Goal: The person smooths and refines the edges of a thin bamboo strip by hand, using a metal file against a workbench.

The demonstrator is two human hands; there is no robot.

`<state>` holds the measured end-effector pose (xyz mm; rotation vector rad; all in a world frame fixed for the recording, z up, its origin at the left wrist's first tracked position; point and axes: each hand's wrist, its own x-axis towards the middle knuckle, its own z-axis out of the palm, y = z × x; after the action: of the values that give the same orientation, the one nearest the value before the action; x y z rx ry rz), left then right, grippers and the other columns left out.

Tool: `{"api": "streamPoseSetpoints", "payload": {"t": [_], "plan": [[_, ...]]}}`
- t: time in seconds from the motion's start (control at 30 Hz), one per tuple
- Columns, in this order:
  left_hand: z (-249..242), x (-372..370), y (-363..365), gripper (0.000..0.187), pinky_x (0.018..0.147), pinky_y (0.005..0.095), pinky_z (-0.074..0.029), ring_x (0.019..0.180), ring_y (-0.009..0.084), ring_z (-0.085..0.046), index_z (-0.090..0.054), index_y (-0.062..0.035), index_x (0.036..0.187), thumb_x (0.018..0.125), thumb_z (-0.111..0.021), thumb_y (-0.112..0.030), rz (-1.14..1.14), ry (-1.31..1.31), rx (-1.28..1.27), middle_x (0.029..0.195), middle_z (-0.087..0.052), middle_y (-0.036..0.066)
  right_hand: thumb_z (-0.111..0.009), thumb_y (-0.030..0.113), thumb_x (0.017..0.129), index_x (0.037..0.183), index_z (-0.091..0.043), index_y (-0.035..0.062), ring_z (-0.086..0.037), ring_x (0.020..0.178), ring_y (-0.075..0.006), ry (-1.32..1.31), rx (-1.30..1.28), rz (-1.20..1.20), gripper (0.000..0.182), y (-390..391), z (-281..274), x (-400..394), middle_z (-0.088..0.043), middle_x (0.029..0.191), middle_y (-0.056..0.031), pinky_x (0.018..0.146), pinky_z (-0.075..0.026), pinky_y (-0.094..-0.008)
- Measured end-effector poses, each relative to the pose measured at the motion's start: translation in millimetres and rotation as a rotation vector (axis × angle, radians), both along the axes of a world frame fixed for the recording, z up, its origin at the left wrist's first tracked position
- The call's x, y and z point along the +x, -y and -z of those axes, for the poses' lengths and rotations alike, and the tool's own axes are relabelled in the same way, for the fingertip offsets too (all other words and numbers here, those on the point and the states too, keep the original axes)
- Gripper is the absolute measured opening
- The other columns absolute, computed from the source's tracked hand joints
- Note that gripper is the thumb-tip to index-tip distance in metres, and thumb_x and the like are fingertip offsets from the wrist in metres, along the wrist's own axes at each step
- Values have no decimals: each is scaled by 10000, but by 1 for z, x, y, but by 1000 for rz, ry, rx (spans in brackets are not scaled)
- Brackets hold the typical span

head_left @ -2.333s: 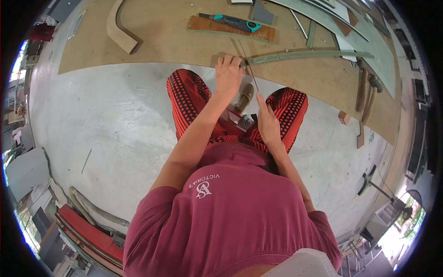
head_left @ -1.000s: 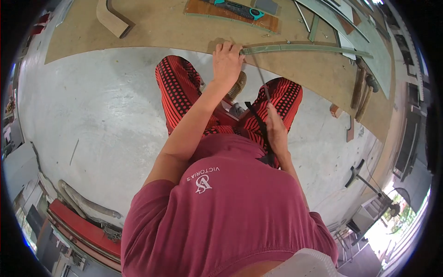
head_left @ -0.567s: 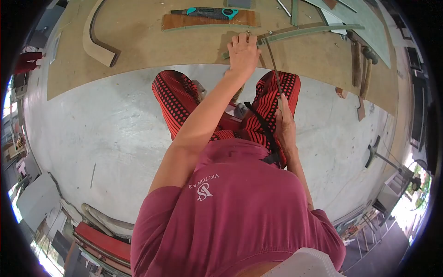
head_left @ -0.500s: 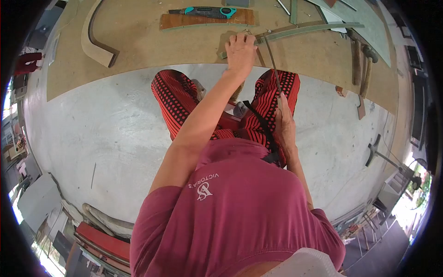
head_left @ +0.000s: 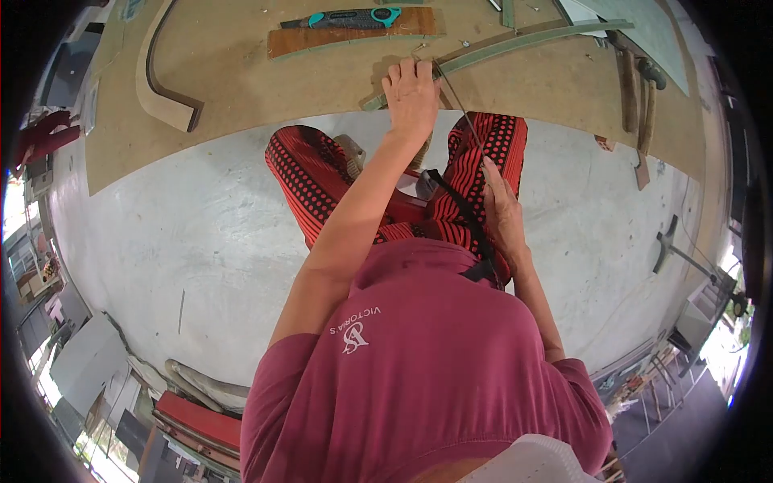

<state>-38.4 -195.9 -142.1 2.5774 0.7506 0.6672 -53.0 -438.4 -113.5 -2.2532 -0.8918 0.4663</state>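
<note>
My left hand (head_left: pixel 412 98) is curled over the near part of a long curved green strip (head_left: pixel 535 42), holding it at the table's front edge. The strip's end pokes out left of the fingers, and its far part arcs to the right across the table. In my right hand (head_left: pixel 503 211), above my right thigh, is a long thin dark blade (head_left: pixel 463 105) seen edge-on; its handle is hidden in the fingers. The blade slants up and left, its tip meeting the strip right beside my left fingers.
A teal-and-black handled tool (head_left: pixel 354 18) lies on a brown curved wood piece (head_left: pixel 346 40) at the back. Hammers (head_left: pixel 648 101) rest on the right of the table (head_left: pixel 233 76). A bent strip (head_left: pixel 149 80) lies on the left. Below is pale floor (head_left: pixel 233 201).
The blade's far end has swung left towards my left hand and now slants more. My left hand and the strip sit slightly further left in view; the whole view has shifted a little.
</note>
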Motion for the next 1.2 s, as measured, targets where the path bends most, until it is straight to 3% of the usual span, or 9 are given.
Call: {"api": "streamPoseSetpoints", "payload": {"t": [0.03,0.47,0.53,0.6,0.73,0.8,0.93,1.0,1.2], "plan": [[1,0,0,336,808,462,-384,1007,337,-502,-557,-79,1057,774,-714,-171,11,13,12,1080,-537,125,-449,38,916,1455,-315,239,-582,886,-447,-5,-13,3,590,1,1,0,-559,1023,-239,775,-489,-511],[8,-2,-4,285,800,465,-396,987,346,-505,-524,-65,1020,794,-680,-143,40,0,72,1084,-530,141,-468,57,903,1450,-313,275,-594,817,-438,82,2,-46,609,-18,4,13,-554,972,-221,697,-492,-528],[7,-3,-3,285,802,469,-399,982,353,-504,-520,-58,1015,791,-678,-136,34,-20,79,1074,-527,145,-444,30,926,1432,-371,155,-571,1041,-406,-56,-188,-2,526,-30,-10,18,-553,1256,-192,872,-491,-459],[5,-3,-3,282,807,473,-400,983,355,-503,-519,-57,1013,791,-676,-131,35,4,76,1069,-525,144,-440,27,922,1430,-375,142,-589,1005,-398,51,-155,-51,526,-15,7,13,-572,1231,-177,838,-505,-452],[7,-2,-3,282,821,482,-402,987,363,-503,-515,-52,1010,787,-675,-117,38,48,39,1062,-523,145,-430,52,939,1436,-361,123,-578,1089,-366,-93,-274,-7,506,-4,0,1,-553,1292,-153,915,-487,-437],[8,-2,-3,290,822,485,-402,993,364,-501,-519,-51,1016,784,-681,-118,36,20,28,1063,-522,147,-429,29,936,1432,-365,119,-565,1120,-359,-1,-98,-31,508,-17,2,7,-535,1315,-160,924,-488,-439],[5,-5,-2,312,819,475,-400,997,359,-495,-529,-51,1032,777,-695,-125,20,40,15,1072,-521,149,-421,13,935,1433,-366,120,-565,1121,-361,89,-97,-50,512,-20,10,12,-521,1334,-160,894,-498,-447],[3,-4,-1,318,819,471,-399,999,357,-493,-532,-51,1037,776,-698,-127,13,58,2,1075,-521,149,-476,2,875,1445,-343,215,-619,742,-389,232,-8,-64,623,-5,17,4,-591,980,-193,632,-521,-485],[3,-4,-1,318,818,468,-397,996,358,-492,-531,-48,1033,776,-703,-124,16,48,6,1074,-519,152,-464,29,893,1445,-335,266,-613,768,-414,134,-27,-45,615,-12,11,14,-577,960,-205,652,-519,-500]]}}
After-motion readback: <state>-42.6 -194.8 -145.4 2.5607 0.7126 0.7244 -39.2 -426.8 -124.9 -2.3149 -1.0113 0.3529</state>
